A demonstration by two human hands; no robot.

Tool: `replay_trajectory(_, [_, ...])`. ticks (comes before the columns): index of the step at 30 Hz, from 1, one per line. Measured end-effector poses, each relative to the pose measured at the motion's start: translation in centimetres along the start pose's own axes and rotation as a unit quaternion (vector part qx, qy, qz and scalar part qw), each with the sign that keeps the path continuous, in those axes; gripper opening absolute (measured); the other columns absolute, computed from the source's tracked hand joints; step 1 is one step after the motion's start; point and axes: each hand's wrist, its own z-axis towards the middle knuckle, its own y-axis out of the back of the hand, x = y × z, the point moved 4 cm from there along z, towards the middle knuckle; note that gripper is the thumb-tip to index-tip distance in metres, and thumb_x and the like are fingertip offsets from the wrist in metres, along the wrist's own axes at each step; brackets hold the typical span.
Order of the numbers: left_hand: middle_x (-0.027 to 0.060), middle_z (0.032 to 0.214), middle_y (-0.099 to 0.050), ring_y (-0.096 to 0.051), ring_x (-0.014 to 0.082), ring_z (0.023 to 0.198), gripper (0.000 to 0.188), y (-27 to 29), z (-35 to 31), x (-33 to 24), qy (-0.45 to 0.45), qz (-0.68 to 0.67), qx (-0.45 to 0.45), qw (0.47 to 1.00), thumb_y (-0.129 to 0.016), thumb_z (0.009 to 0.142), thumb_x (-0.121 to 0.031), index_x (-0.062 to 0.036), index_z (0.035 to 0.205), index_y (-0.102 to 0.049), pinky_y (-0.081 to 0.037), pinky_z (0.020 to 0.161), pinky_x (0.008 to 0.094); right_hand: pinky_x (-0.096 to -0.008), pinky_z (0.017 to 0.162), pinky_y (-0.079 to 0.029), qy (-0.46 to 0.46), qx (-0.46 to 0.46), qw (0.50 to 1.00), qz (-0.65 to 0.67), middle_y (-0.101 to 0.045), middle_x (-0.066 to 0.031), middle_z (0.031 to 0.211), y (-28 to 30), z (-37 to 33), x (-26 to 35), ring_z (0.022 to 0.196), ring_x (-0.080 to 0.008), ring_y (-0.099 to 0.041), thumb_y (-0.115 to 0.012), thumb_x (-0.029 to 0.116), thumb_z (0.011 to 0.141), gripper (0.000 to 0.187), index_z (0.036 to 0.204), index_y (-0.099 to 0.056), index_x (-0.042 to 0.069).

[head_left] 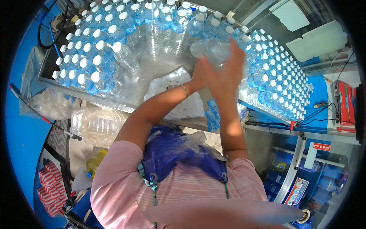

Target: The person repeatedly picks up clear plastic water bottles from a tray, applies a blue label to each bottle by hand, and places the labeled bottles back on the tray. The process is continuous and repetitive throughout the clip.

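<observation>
A clear plastic water bottle [209,49] lies on its side in the air above the metal table [152,70], held between both my hands. My right hand [225,72] wraps over its near side with fingers spread upward. My left hand [198,74] grips it from below and behind, mostly hidden by the right hand. A bracelet sits on my left wrist. Just below my hands lies a clear bag of white bottle caps [179,95].
Capped water bottles stand in rows at the left [91,57], along the back [164,19] and at the right [278,76] of the table. A bag of empty bottles [97,124] sits below the table's left edge. Cables and a red box [346,107] lie at the far right.
</observation>
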Motion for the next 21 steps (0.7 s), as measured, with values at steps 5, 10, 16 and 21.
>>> replay_trajectory(5, [0.0299, 0.129, -0.051, -0.053, 0.0415, 0.118, 0.087, -1.7, 2.2, 2.4, 0.217, -0.065, 0.08, 0.971, -0.078, 0.074, -0.029, 0.0076, 0.138, -0.031, -0.046, 0.096, 0.0441, -0.0286, 0.075, -0.052, -0.099, 0.113, 0.985, 0.087, -0.056, -0.0114, 0.12, 7.1, -1.0, -4.5, 0.1, -0.0243, -0.061, -0.081, 0.02, 0.071, 0.066, 0.128, -0.051, 0.005])
replay_trajectory(10, [0.0303, 0.123, -0.053, -0.056, 0.0437, 0.11, 0.084, 2.5, 0.9, 2.8, 0.213, -0.049, 0.033, 0.975, -0.084, 0.069, -0.024, 0.0093, 0.131, -0.038, -0.048, 0.092, 0.0443, -0.0379, 0.078, -0.051, -0.12, 0.196, 0.968, 0.098, -0.062, -0.0149, 0.114, -3.2, -1.9, -12.0, 0.093, -0.028, -0.063, -0.079, 0.023, 0.072, 0.062, 0.125, -0.052, 0.005])
replay_trajectory(16, [0.0237, 0.121, -0.048, -0.052, 0.0415, 0.112, 0.082, 9.8, -2.8, 4.3, 0.268, 0.081, -0.045, 0.959, -0.086, 0.065, -0.016, 0.0057, 0.13, -0.042, -0.046, 0.095, 0.0426, -0.0375, 0.078, -0.052, -0.167, 0.175, 0.965, 0.102, -0.062, -0.0157, 0.115, -7.5, -2.1, -14.2, 0.095, -0.0294, -0.064, -0.08, 0.027, 0.073, 0.061, 0.123, -0.053, 0.003])
replay_trajectory(21, [0.0249, 0.12, -0.049, -0.053, 0.0414, 0.112, 0.079, 12.7, -3.4, 4.8, 0.294, 0.102, -0.043, 0.949, -0.086, 0.067, -0.017, 0.0069, 0.129, -0.043, -0.047, 0.093, 0.0434, -0.0376, 0.073, -0.052, -0.14, 0.178, 0.972, 0.071, -0.064, -0.0153, 0.112, -6.4, -0.1, -14.3, 0.092, -0.0271, -0.065, -0.081, 0.03, 0.074, 0.06, 0.12, -0.054, 0.003])
